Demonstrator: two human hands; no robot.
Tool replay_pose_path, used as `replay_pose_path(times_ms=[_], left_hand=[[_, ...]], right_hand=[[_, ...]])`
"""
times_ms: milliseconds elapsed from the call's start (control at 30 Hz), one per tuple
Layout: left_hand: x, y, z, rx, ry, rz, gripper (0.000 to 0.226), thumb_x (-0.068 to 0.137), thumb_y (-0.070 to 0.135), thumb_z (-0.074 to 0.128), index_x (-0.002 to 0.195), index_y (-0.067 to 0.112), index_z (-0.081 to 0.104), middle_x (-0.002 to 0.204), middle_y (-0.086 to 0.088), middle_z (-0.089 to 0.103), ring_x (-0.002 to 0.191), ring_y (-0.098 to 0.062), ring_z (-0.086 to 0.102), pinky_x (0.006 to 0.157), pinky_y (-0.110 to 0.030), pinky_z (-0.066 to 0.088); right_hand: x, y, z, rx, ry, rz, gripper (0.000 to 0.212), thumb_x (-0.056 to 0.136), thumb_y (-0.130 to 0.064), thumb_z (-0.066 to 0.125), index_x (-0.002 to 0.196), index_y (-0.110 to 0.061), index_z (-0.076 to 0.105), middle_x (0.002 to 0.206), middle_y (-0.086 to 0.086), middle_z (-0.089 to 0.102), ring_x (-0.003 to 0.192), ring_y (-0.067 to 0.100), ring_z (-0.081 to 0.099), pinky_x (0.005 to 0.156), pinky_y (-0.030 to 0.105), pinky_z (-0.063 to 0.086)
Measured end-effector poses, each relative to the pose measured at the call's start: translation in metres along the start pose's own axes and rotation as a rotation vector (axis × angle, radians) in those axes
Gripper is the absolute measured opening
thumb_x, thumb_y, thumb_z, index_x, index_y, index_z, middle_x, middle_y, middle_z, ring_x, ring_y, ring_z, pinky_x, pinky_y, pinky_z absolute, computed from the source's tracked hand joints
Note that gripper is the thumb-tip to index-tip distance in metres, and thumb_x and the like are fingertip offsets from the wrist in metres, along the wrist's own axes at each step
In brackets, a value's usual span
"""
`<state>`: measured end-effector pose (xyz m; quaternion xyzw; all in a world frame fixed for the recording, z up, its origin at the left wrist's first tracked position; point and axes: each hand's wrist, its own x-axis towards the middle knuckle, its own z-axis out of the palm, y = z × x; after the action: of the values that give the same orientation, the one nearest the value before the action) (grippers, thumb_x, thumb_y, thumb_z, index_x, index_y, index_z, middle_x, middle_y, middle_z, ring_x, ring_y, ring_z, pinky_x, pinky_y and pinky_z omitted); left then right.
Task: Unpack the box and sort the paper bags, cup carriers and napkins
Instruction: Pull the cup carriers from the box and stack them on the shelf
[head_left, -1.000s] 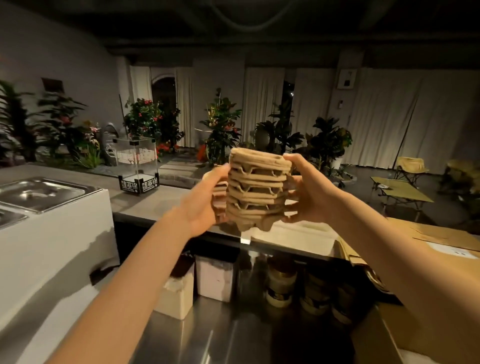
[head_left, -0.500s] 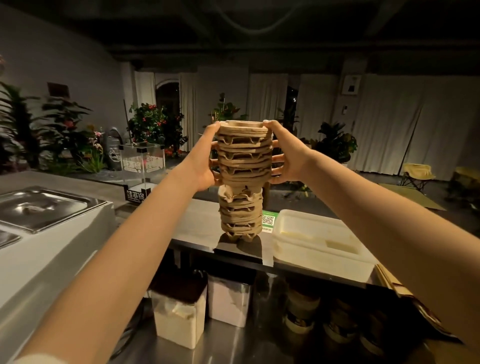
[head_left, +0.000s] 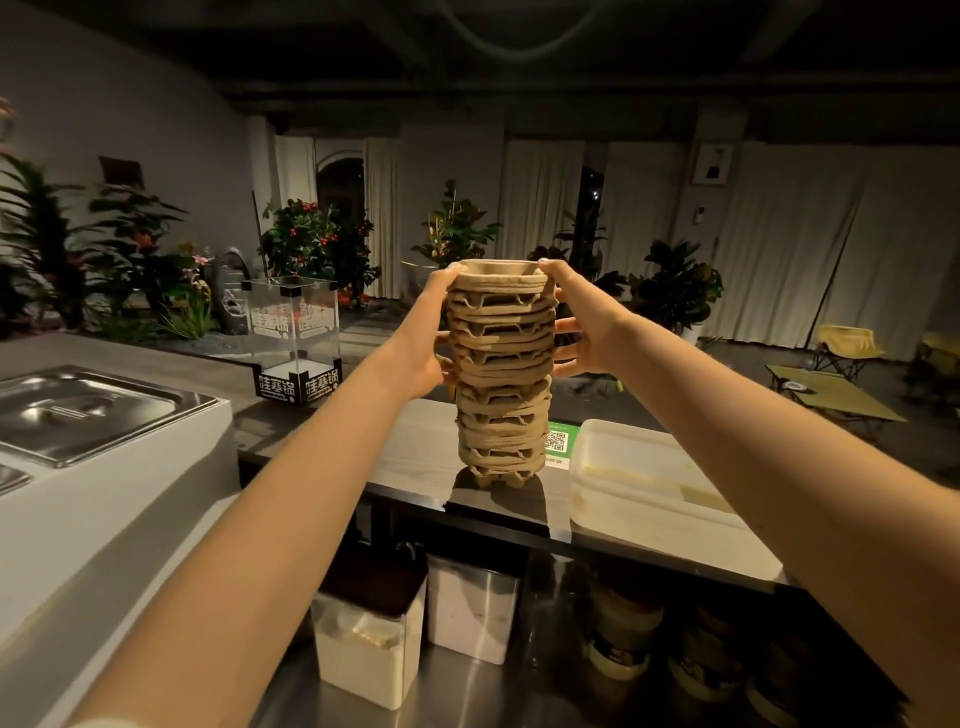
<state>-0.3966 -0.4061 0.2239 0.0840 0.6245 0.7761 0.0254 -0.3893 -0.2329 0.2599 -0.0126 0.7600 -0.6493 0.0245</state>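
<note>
A tall stack of brown pulp cup carriers (head_left: 501, 374) stands upright on the raised counter shelf (head_left: 415, 457). My left hand (head_left: 428, 338) presses the upper left side of the stack, thumb at the top rim. On the opposite side my right hand (head_left: 584, 327) clasps the upper part, fingers spread along the edge. The stack's foot rests on the shelf. No box, paper bags or napkins show.
A white lidded plastic tub (head_left: 654, 483) sits right of the stack, a green QR sign (head_left: 558, 441) behind it. A clear display case (head_left: 293, 343) stands to the left. Steel lidded pans (head_left: 88, 410) lie far left. Canisters (head_left: 371, 639) stand below the shelf.
Both hands carried the held carriers forward and set them onto carriers standing on the shelf, forming one tall stack. The view tilted up, so the cardboard at the right left the frame.
</note>
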Motion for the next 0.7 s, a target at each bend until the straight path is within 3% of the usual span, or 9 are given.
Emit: replay_pose_path(times_ms=[100, 200, 300, 400, 567, 700], left_hand=[[0.004, -0.008, 0.002, 0.05, 0.032, -0.01, 0.056, 0.089, 0.068, 0.043, 0.124, 0.027, 0.055, 0.123, -0.008, 0.059, 0.115, -0.028, 0.053, 0.099, -0.047, 0.047], [0.007, -0.011, 0.002, 0.143, 0.071, 0.016, 0.055, 0.091, 0.067, 0.039, 0.121, 0.025, 0.058, 0.118, -0.006, 0.062, 0.113, -0.025, 0.054, 0.098, -0.042, 0.046], [0.006, -0.013, 0.003, 0.148, 0.073, -0.02, 0.046, 0.091, 0.067, 0.038, 0.104, 0.028, 0.06, 0.112, -0.006, 0.063, 0.108, -0.024, 0.057, 0.09, -0.039, 0.048], [0.005, -0.019, 0.003, 0.122, 0.091, -0.092, 0.048, 0.087, 0.07, 0.04, 0.099, 0.028, 0.058, 0.111, -0.007, 0.061, 0.106, -0.026, 0.055, 0.085, -0.041, 0.047], [0.009, -0.028, 0.005, 0.097, 0.069, -0.113, 0.051, 0.087, 0.072, 0.037, 0.105, 0.028, 0.056, 0.113, -0.008, 0.059, 0.108, -0.029, 0.054, 0.088, -0.045, 0.045], [0.008, -0.029, 0.008, 0.091, 0.059, -0.108, 0.047, 0.089, 0.07, 0.036, 0.098, 0.029, 0.056, 0.104, -0.006, 0.06, 0.097, -0.025, 0.056, 0.081, -0.042, 0.046]], right_hand=[[0.0, 0.006, 0.001, -0.062, 0.026, -0.007, 0.052, 0.091, -0.057, 0.046, 0.124, -0.018, 0.048, 0.113, 0.008, 0.051, 0.098, 0.026, 0.049, 0.067, 0.033, 0.043], [0.007, 0.012, 0.0, -0.094, 0.069, -0.033, 0.038, 0.095, -0.049, 0.043, 0.113, -0.016, 0.05, 0.105, 0.004, 0.053, 0.103, 0.025, 0.047, 0.083, 0.034, 0.038], [0.014, 0.019, 0.003, -0.097, 0.084, -0.017, 0.043, 0.094, -0.052, 0.04, 0.118, -0.017, 0.048, 0.126, 0.009, 0.051, 0.119, 0.031, 0.045, 0.099, 0.043, 0.034], [0.018, 0.023, 0.008, -0.122, 0.115, 0.019, 0.058, 0.092, -0.058, 0.04, 0.131, -0.016, 0.045, 0.143, 0.01, 0.043, 0.131, 0.035, 0.038, 0.105, 0.049, 0.032], [0.022, 0.028, 0.003, -0.137, 0.088, 0.083, 0.065, 0.088, -0.065, 0.04, 0.134, -0.019, 0.043, 0.141, 0.012, 0.043, 0.13, 0.038, 0.038, 0.105, 0.058, 0.032], [0.02, 0.03, -0.001, -0.107, 0.042, 0.102, 0.061, 0.088, -0.067, 0.039, 0.125, -0.019, 0.044, 0.137, 0.013, 0.046, 0.126, 0.038, 0.042, 0.103, 0.056, 0.035]])
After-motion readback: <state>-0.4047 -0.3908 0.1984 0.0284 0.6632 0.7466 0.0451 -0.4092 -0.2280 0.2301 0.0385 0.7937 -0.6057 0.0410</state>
